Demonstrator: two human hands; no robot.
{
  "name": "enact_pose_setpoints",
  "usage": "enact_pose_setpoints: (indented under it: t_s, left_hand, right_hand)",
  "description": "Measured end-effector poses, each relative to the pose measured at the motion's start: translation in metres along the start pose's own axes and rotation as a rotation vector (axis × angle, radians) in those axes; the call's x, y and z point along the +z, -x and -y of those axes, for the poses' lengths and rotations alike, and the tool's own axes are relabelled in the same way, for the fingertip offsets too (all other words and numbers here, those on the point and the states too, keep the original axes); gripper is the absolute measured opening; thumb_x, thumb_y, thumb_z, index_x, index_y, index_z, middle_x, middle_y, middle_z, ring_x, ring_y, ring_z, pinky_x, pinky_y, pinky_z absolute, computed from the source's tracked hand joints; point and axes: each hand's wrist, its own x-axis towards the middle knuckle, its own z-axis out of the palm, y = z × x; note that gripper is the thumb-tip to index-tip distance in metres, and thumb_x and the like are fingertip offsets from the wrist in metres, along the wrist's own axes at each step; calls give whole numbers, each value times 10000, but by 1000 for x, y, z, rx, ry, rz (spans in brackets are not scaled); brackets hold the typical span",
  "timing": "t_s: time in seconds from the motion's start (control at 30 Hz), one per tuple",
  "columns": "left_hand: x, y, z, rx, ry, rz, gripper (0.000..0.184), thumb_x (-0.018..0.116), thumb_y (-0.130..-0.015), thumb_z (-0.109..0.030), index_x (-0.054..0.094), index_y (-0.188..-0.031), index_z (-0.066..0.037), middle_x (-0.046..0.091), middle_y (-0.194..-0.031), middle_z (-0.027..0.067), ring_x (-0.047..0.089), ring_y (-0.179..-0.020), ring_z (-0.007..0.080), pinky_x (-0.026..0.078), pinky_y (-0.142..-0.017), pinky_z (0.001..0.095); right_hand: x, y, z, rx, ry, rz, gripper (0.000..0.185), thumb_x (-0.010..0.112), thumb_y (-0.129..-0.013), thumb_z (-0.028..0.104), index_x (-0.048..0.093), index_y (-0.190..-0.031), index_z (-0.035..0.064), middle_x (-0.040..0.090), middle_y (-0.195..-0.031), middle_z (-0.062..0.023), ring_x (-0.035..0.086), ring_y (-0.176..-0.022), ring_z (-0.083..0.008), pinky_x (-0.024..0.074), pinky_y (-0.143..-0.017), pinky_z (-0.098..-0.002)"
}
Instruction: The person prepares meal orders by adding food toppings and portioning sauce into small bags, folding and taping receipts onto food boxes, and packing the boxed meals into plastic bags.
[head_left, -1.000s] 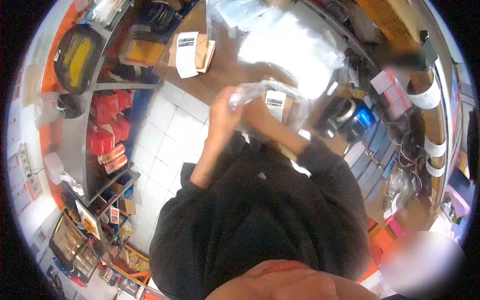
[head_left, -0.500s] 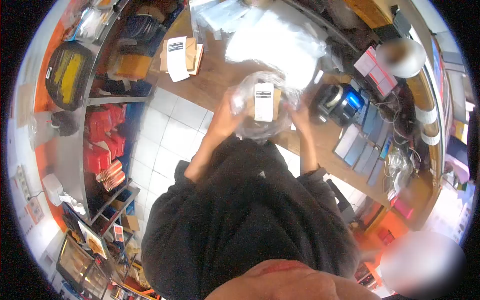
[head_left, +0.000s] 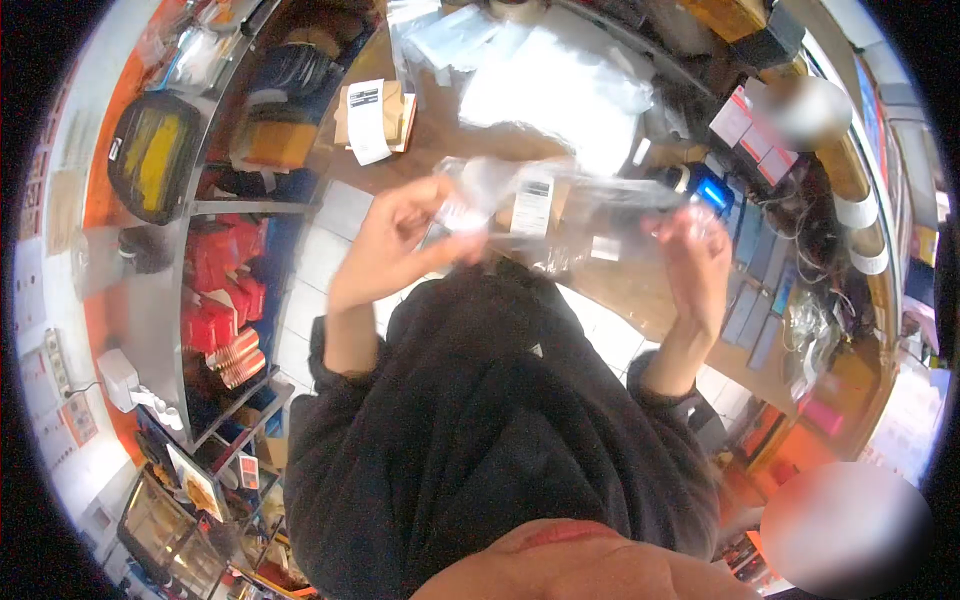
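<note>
A clear plastic bag (head_left: 610, 205) is stretched sideways between my two hands, above the front of the wooden counter. My left hand (head_left: 400, 240) grips its left end, fingers curled round the crumpled plastic. At the right end my right hand (head_left: 695, 250) pinches the film, palm side up and slightly blurred. Inside or behind the plastic, nearer my left hand, shows a white printed label (head_left: 532, 207) on a brown package. A smaller white label (head_left: 605, 247) appears through the film further right.
Brown packages with a white slip (head_left: 367, 122) lie at the counter's back left. A pile of clear bags (head_left: 550, 95) covers the back middle. A black device with a blue screen (head_left: 712, 192) and grey boxes (head_left: 765, 265) stand right. Shelves with red packets (head_left: 215, 305) are left.
The hands have moved apart, drawing the bag out sideways; before, they held it bunched round the labelled package. My right hand has gone right, my left hand left.
</note>
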Motion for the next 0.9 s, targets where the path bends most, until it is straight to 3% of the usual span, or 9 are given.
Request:
enact_pose_setpoints:
  t_s: [0.1,0.17,0.27,0.4,0.47,0.5,0.6,0.63,0.9]
  left_hand:
    - [51,-24,3,144,30,-297,156,562,-906,-101,615,-998,14,664,-944,64,597,-859,143,458,-809,290]
    - [67,-21,1,287,-413,-275,212,608,-860,-74,635,-1057,-3,661,-1049,98,616,-956,205,443,-886,330]
    - [54,-18,22,533,-745,-300,346,721,-759,-144,638,-1067,-12,654,-1013,137,591,-1022,308,428,-926,381]
    - [35,-58,101,479,-517,-475,596,790,-642,-273,596,-1149,-25,576,-1181,162,488,-1174,304,373,-975,414]
    - [44,-79,130,3,-670,108,497,696,-740,-304,586,-1148,-42,553,-1220,137,448,-1210,292,338,-1007,435]
    - [47,-86,155,-89,-743,257,479,684,-748,-301,588,-1141,-44,557,-1208,136,452,-1204,291,339,-1005,435]
    - [51,-92,214,-41,-860,220,427,648,-774,-292,591,-1119,-48,570,-1171,134,462,-1186,287,344,-999,434]
    - [52,-92,228,-20,-883,190,410,636,-782,-289,593,-1112,-50,574,-1158,133,465,-1180,286,346,-997,434]
    - [33,-77,245,335,-820,0,295,541,-850,-265,602,-1054,-61,609,-1060,126,493,-1132,276,359,-980,433]
  right_hand:
    - [57,-7,-3,-109,420,47,267,667,-815,96,556,-1043,11,626,-847,-81,600,-865,-157,462,-819,-298]
    - [83,-9,-22,-210,600,129,249,660,-810,59,553,-1030,12,616,-827,-74,602,-842,-155,481,-784,-301]
    - [87,-10,-29,-293,424,-56,242,659,-799,36,543,-1011,18,599,-778,-47,612,-778,-174,496,-738,-297]
    - [79,3,-4,170,93,-29,236,661,-808,79,541,-999,9,602,-783,-62,610,-762,-205,487,-730,-319]
    - [82,6,-1,-245,748,244,304,708,-794,158,561,-1026,28,617,-807,-96,604,-733,-228,486,-673,-334]
    - [70,9,-2,-254,1048,316,472,784,-703,272,578,-1072,63,634,-909,-120,602,-860,-280,474,-758,-387]
    - [35,2,27,-260,1378,269,613,825,-597,328,582,-1097,71,600,-1089,-128,529,-1059,-327,404,-908,-445]
    - [29,-4,33,-177,1359,233,638,832,-558,317,582,-1087,61,537,-1194,-134,459,-1146,-332,320,-996,-477]
    - [-8,-29,-192,229,603,304,461,709,-754,275,558,-1119,36,559,-1122,-127,450,-1153,-278,363,-980,-453]
